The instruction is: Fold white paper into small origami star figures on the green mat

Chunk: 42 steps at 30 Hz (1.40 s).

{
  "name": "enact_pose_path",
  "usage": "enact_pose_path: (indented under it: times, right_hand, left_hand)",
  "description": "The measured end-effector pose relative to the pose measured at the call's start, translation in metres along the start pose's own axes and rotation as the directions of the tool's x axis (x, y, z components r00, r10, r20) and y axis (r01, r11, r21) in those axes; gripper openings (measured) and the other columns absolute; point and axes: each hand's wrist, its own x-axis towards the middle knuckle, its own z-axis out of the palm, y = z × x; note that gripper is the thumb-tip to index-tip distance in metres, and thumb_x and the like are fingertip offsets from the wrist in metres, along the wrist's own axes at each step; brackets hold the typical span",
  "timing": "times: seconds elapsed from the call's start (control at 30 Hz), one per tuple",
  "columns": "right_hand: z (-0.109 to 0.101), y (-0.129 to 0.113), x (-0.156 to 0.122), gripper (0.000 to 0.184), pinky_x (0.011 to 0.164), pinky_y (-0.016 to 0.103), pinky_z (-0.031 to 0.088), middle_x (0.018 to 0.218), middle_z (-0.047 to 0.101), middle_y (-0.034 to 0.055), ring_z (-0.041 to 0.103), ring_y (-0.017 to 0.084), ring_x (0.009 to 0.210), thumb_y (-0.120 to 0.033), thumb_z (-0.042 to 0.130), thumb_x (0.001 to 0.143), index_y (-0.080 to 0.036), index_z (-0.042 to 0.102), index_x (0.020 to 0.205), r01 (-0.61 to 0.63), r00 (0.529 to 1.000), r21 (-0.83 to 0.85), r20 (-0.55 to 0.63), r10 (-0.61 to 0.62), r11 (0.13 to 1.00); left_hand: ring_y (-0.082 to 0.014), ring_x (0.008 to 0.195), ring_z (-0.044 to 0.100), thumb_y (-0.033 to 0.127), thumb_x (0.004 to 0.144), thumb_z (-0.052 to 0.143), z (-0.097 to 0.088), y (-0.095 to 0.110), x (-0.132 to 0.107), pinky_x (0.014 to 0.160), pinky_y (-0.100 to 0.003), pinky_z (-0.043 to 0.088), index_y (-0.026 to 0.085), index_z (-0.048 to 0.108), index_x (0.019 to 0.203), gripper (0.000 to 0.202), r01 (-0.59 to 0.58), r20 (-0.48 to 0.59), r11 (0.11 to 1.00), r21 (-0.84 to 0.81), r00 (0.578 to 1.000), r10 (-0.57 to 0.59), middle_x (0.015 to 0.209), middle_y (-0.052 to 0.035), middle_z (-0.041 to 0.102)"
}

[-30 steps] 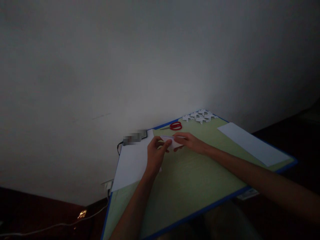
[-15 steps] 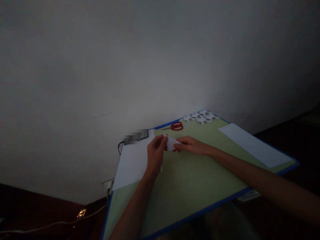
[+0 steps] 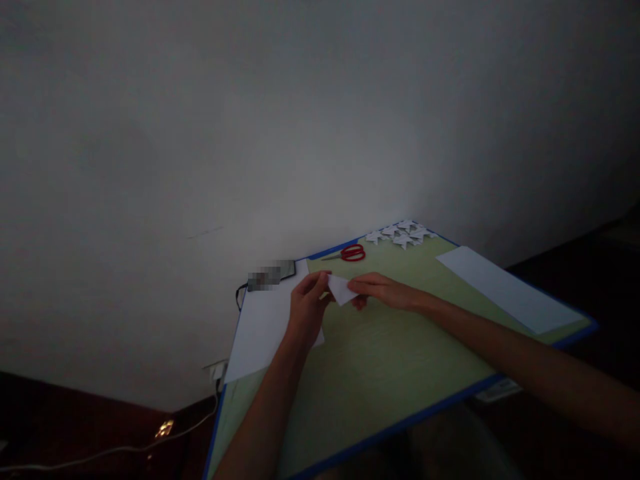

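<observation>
A small piece of folded white paper (image 3: 341, 291) is held between my two hands, above the middle of the green table (image 3: 380, 360). My left hand (image 3: 308, 303) pinches its left corner between thumb and fingers. On the other side, my right hand (image 3: 376, 290) grips the right end with thumb and forefinger, the other fingers curled below. Behind my hands lie scissors (image 3: 353, 253) with red handles, blades pointing left. A large white sheet (image 3: 265, 333) lies flat under and left of my left hand.
Several folded paper stars (image 3: 404, 240) sit at the far corner. A phone (image 3: 287, 269) with a cable rests at the back left, partly blurred out. A long white paper strip (image 3: 505, 288) lies along the right edge. The wall (image 3: 310, 133) meets the table's far side.
My left hand has shifted slightly left and its grip has moved to the paper's edge. The folded paper has turned a little, and more of its face shows between my hands.
</observation>
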Motion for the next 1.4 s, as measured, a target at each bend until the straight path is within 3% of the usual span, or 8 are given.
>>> enact_pose_path:
  times: [0.2, 0.3, 0.37, 0.53, 0.77, 1.03, 1.17, 1.4]
  right_hand:
    - [0.003, 0.001, 0.001, 0.041, 0.062, 0.026, 0.043, 0.075, 0.065, 0.0028, 0.057, 0.014, 0.067, -0.055, 0.062, 0.089, -0.014, 0.069, 0.087, 0.021, 0.996, -0.178, -0.083, -0.036, 0.984]
    - [0.006, -0.001, 0.001, 0.036, 0.066, 0.026, 0.045, 0.086, 0.068, 0.0034, 0.060, 0.016, 0.076, -0.049, 0.067, 0.087, -0.016, 0.070, 0.101, 0.054, 0.985, -0.144, -0.153, -0.076, 0.988]
    - [0.007, -0.003, 0.001, 0.036, 0.068, 0.027, 0.045, 0.085, 0.068, 0.0036, 0.061, 0.016, 0.077, -0.050, 0.068, 0.086, -0.016, 0.071, 0.096, 0.077, 0.978, -0.118, -0.184, -0.098, 0.990]
    - [0.009, -0.006, 0.002, 0.037, 0.067, 0.028, 0.043, 0.075, 0.066, 0.0025, 0.058, 0.016, 0.071, -0.053, 0.070, 0.084, -0.016, 0.071, 0.082, 0.094, 0.965, -0.142, -0.229, -0.125, 0.985]
    - [0.011, -0.007, 0.004, 0.037, 0.067, 0.029, 0.044, 0.078, 0.069, 0.0041, 0.058, 0.016, 0.072, -0.052, 0.066, 0.087, -0.016, 0.072, 0.083, 0.111, 0.931, -0.258, -0.311, -0.191, 0.960]
    - [0.016, -0.003, 0.004, 0.037, 0.059, 0.025, 0.040, 0.072, 0.060, -0.0007, 0.053, 0.013, 0.065, -0.054, 0.063, 0.089, -0.017, 0.065, 0.087, 0.117, 0.973, -0.171, -0.179, -0.147, 0.978]
    - [0.014, 0.000, 0.004, 0.038, 0.053, 0.024, 0.034, 0.063, 0.053, -0.0053, 0.047, 0.011, 0.056, -0.056, 0.065, 0.087, -0.018, 0.060, 0.093, 0.076, 0.988, -0.190, -0.121, -0.101, 0.979]
    - [0.014, -0.004, -0.002, 0.037, 0.052, 0.022, 0.036, 0.063, 0.058, -0.0067, 0.051, 0.010, 0.055, -0.047, 0.069, 0.086, -0.019, 0.054, 0.106, 0.086, 0.996, -0.144, -0.015, -0.089, 0.986]
  left_hand:
    - [-0.0142, 0.066, 0.060, 0.040, 0.071, 0.082, -0.003, -0.001, 0.002, 0.066, -0.029, 0.049, 0.013, 0.077, 0.085, 0.032, -0.099, -0.058, 0.973, 0.207, 0.992, 0.113, 0.072, -0.0041, 0.069]
    - [-0.0140, 0.066, 0.058, 0.040, 0.074, 0.080, -0.002, 0.001, -0.001, 0.066, -0.028, 0.046, 0.013, 0.078, 0.083, 0.029, -0.158, -0.033, 0.927, 0.339, 0.983, 0.179, 0.068, -0.0031, 0.067]
    - [-0.0136, 0.066, 0.057, 0.040, 0.076, 0.078, 0.000, 0.002, -0.004, 0.066, -0.027, 0.045, 0.014, 0.077, 0.082, 0.027, -0.184, -0.002, 0.907, 0.380, 0.980, 0.199, 0.067, -0.0018, 0.065]
    - [-0.0138, 0.068, 0.056, 0.042, 0.080, 0.075, 0.003, 0.000, -0.006, 0.067, -0.026, 0.044, 0.016, 0.076, 0.082, 0.027, -0.212, 0.024, 0.885, 0.414, 0.975, 0.222, 0.067, -0.0010, 0.064]
    - [-0.0139, 0.068, 0.058, 0.048, 0.079, 0.075, 0.002, -0.009, -0.004, 0.064, -0.026, 0.045, 0.017, 0.070, 0.084, 0.032, -0.126, 0.036, 0.934, 0.336, 0.992, 0.121, 0.073, -0.0014, 0.064]
    - [-0.0112, 0.061, 0.048, 0.050, 0.082, 0.071, 0.000, -0.006, -0.005, 0.056, -0.022, 0.037, 0.019, 0.058, 0.075, 0.035, -0.182, 0.066, 0.892, 0.413, 0.983, 0.170, 0.065, 0.0029, 0.053]
    - [-0.0116, 0.055, 0.043, 0.052, 0.088, 0.062, 0.002, -0.008, -0.007, 0.051, -0.022, 0.031, 0.021, 0.054, 0.078, 0.034, -0.206, 0.087, 0.821, 0.532, 0.978, 0.189, 0.062, 0.0042, 0.050]
    - [-0.0115, 0.054, 0.041, 0.044, 0.094, 0.054, 0.004, -0.007, -0.008, 0.053, -0.023, 0.029, 0.021, 0.051, 0.079, 0.027, -0.287, 0.129, 0.707, 0.647, 0.954, 0.269, 0.061, 0.0054, 0.047]
